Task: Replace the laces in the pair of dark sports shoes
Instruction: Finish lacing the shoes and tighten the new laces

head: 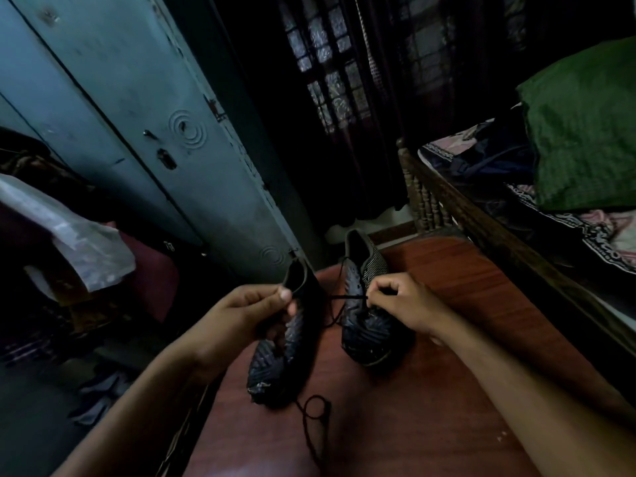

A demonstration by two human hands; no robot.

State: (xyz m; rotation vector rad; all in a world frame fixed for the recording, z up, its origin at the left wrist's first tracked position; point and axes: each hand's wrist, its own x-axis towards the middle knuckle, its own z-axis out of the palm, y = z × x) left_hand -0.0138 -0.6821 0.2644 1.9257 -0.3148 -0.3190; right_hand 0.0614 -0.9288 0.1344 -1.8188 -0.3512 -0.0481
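A: Everything is looking very dim here; the shoes (282,342) are sinking into near-black.

B: What faint light there is, is coming through the patterned window (330,74) at the back, and it is catching the blue cupboard door (113,108).

A: The wide lens is bending that door and the bed rail (481,215) toward the edges.

B: The corners are darkening, and the whole frame is looking soft and slightly smeared.
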